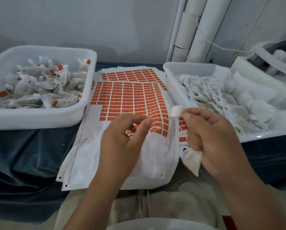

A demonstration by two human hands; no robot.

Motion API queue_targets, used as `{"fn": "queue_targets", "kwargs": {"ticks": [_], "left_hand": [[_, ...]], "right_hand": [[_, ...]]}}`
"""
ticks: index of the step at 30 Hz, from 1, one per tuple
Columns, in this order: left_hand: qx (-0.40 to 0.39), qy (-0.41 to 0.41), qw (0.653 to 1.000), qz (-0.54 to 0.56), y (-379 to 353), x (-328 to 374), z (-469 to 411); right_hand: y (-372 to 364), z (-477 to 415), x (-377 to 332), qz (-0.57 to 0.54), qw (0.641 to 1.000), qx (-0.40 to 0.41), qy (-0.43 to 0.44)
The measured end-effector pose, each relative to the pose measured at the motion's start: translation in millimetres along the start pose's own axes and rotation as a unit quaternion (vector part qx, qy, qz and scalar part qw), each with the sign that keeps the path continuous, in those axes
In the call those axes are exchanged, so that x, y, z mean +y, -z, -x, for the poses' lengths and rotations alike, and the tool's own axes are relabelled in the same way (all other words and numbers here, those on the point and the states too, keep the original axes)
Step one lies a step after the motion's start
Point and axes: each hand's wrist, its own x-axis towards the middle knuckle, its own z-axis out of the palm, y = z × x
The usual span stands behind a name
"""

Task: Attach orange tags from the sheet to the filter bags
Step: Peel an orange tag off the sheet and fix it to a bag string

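Note:
A sheet of orange tags (pixel 129 98) lies between two tubs, with its lower left rows peeled to bare white backing. My left hand (pixel 124 138) hovers over the sheet's lower part with the fingers loosely curled and the thumb out; I see nothing pinched in it. My right hand (pixel 210 138) grips a white filter bag (pixel 191 161) in its palm at the sheet's right edge. A small white tab (pixel 175 110) sticks up from its fingertips.
A white tub (pixel 39 117) on the left holds several tagged filter bags (pixel 44 83). A white tub (pixel 173 90) on the right holds untagged bags (pixel 222 97). More tag sheets (pixel 130 74) lie underneath. A dark blue cloth (pixel 22 155) covers the table; white pipes (pixel 197 30) stand behind.

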Motion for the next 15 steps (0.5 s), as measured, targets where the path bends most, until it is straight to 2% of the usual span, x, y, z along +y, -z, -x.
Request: {"fn": "queue_targets", "kwargs": {"ticks": [2, 4, 6, 11, 15], "left_hand": [[-0.085, 0.090, 0.983, 0.135, -1.3, 12.4, 4.2], [-0.140, 0.196, 0.937, 0.255, -3.8, 18.7, 6.5], [-0.152, 0.264, 0.890, 0.340, -5.1, 18.1, 5.1], [-0.210, 0.340, 0.784, 0.475, -3.2, 11.7, 0.4], [-0.180, 0.356, 0.748, 0.530, -2.0, 4.0, -1.5]], "right_hand": [[-5.9, -0.9, 6.2, -0.034, 0.998, -0.033, -0.035], [-11.3, -1.1, 11.0, -0.039, 0.997, -0.049, -0.047], [-15.4, -0.6, 12.6, -0.031, 0.997, -0.060, -0.048], [-19.8, 0.7, 15.2, -0.039, 0.996, -0.066, -0.053], [-18.1, -0.8, 16.7, -0.024, 0.997, -0.060, -0.050]]}}
